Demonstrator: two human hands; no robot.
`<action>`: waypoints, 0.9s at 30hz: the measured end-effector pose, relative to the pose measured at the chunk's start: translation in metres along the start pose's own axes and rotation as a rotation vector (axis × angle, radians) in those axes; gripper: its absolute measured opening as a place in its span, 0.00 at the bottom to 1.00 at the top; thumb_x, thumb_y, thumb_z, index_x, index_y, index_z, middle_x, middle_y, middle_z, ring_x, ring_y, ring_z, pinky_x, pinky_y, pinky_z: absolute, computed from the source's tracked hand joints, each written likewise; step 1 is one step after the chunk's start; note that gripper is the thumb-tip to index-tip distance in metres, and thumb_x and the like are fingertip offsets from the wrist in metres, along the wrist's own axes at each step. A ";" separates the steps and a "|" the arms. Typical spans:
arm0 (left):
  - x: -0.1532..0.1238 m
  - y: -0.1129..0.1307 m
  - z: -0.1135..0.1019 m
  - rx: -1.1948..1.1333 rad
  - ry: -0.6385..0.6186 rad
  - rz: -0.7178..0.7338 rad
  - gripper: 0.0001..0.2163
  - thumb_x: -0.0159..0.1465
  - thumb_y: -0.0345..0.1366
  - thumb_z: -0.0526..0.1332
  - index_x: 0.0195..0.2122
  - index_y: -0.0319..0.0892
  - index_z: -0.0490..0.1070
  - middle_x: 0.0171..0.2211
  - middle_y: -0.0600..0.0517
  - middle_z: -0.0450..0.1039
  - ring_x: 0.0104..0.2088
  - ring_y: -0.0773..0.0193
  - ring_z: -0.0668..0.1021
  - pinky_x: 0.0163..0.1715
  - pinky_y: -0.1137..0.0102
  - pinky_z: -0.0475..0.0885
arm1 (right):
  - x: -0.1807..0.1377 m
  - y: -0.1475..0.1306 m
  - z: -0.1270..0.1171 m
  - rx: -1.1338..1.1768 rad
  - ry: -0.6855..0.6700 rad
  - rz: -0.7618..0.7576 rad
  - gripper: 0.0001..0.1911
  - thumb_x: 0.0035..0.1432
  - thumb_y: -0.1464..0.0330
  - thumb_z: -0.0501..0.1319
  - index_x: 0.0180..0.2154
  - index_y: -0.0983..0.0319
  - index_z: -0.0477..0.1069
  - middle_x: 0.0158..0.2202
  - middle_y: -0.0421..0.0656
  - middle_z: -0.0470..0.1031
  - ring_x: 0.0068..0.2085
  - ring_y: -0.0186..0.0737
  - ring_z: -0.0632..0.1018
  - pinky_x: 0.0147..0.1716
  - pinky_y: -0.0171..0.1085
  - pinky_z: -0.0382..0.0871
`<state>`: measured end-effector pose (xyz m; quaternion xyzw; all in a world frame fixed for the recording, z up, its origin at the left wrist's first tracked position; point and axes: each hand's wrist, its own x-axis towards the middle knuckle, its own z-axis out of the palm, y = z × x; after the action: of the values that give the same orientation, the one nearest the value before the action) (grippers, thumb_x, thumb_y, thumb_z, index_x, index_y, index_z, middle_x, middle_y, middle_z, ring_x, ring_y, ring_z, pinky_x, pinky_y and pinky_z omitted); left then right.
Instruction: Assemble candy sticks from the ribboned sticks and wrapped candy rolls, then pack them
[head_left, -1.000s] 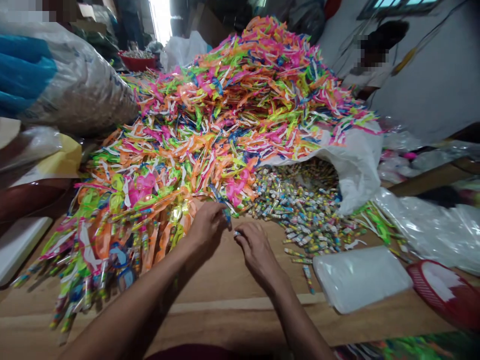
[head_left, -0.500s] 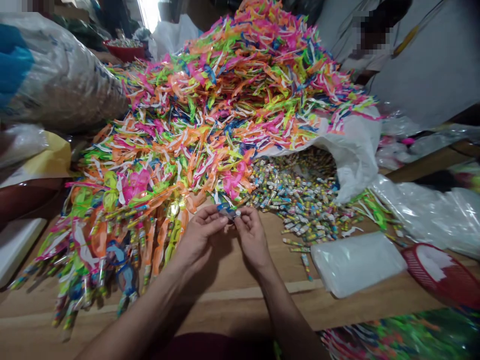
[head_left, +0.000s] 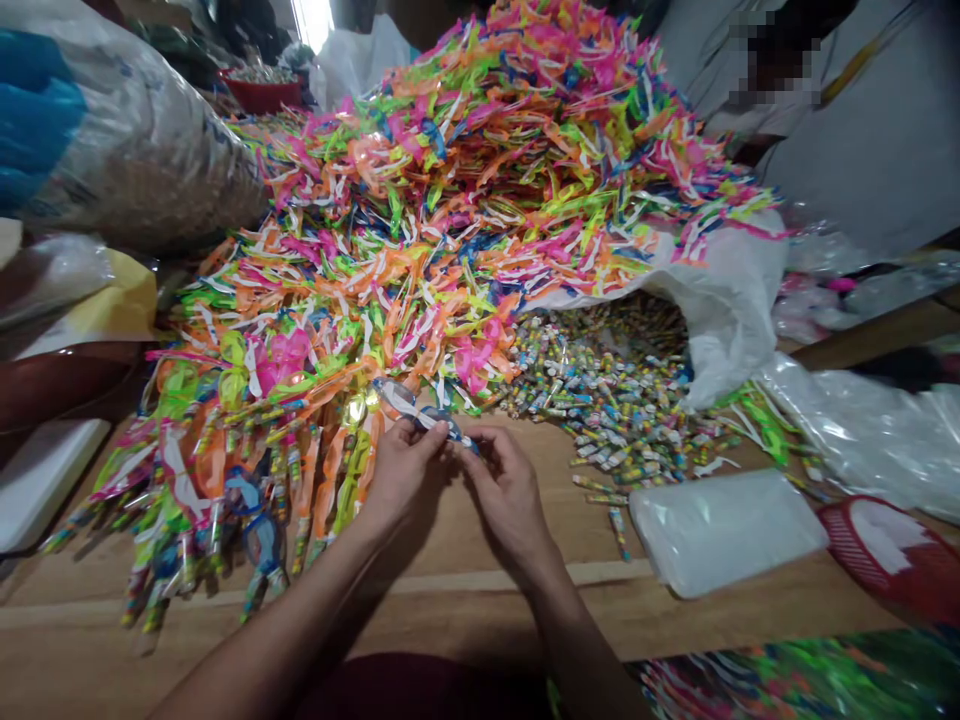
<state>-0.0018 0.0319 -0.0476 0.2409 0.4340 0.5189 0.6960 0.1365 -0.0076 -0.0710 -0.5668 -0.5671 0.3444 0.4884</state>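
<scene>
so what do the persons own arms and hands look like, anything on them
The left hand and right hand are bare: no gloves, and no ring or watch that I can make out. The left forearm and right forearm have no sleeves over them. A dark maroon garment at the bottom edge looks like the person's own clothing.

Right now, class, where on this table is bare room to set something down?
Bare wood lies between the right hand and the white plastic packet, and along the near side. Ribbons and small wrapped tubes crowd beyond.
</scene>
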 end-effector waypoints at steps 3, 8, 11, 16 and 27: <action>-0.001 0.000 0.001 0.053 0.024 0.022 0.23 0.44 0.48 0.81 0.30 0.40 0.72 0.24 0.55 0.74 0.23 0.68 0.73 0.25 0.72 0.69 | -0.002 -0.003 0.000 0.004 -0.016 -0.012 0.09 0.69 0.63 0.62 0.49 0.55 0.75 0.46 0.46 0.81 0.47 0.47 0.81 0.46 0.44 0.78; -0.003 0.002 0.003 0.054 0.009 0.014 0.23 0.47 0.49 0.79 0.30 0.42 0.70 0.22 0.57 0.72 0.21 0.67 0.71 0.22 0.71 0.68 | -0.002 -0.008 -0.001 -0.029 -0.027 -0.053 0.09 0.68 0.66 0.62 0.48 0.54 0.78 0.44 0.44 0.82 0.44 0.47 0.82 0.47 0.46 0.78; -0.001 0.005 0.001 0.191 0.045 0.057 0.21 0.46 0.48 0.78 0.28 0.40 0.72 0.22 0.55 0.73 0.22 0.67 0.72 0.23 0.72 0.68 | -0.002 -0.007 -0.002 -0.039 -0.018 -0.039 0.08 0.67 0.66 0.63 0.46 0.54 0.79 0.43 0.44 0.82 0.44 0.46 0.82 0.47 0.45 0.78; 0.003 0.003 0.000 0.223 -0.034 0.042 0.19 0.46 0.45 0.78 0.27 0.40 0.73 0.21 0.55 0.72 0.22 0.67 0.72 0.24 0.72 0.67 | -0.002 0.000 -0.002 0.083 -0.028 0.111 0.09 0.61 0.68 0.66 0.45 0.56 0.77 0.41 0.43 0.83 0.40 0.44 0.82 0.38 0.41 0.79; -0.001 0.092 -0.042 0.733 0.006 0.131 0.25 0.42 0.56 0.78 0.32 0.42 0.78 0.22 0.53 0.76 0.23 0.63 0.73 0.23 0.71 0.65 | 0.009 -0.007 -0.030 0.026 -0.086 0.024 0.11 0.60 0.62 0.69 0.46 0.54 0.79 0.45 0.43 0.79 0.42 0.44 0.79 0.35 0.39 0.79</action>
<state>-0.0849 0.0575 0.0041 0.5000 0.5767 0.3730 0.5276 0.1637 -0.0047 -0.0539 -0.5519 -0.5762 0.3814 0.4668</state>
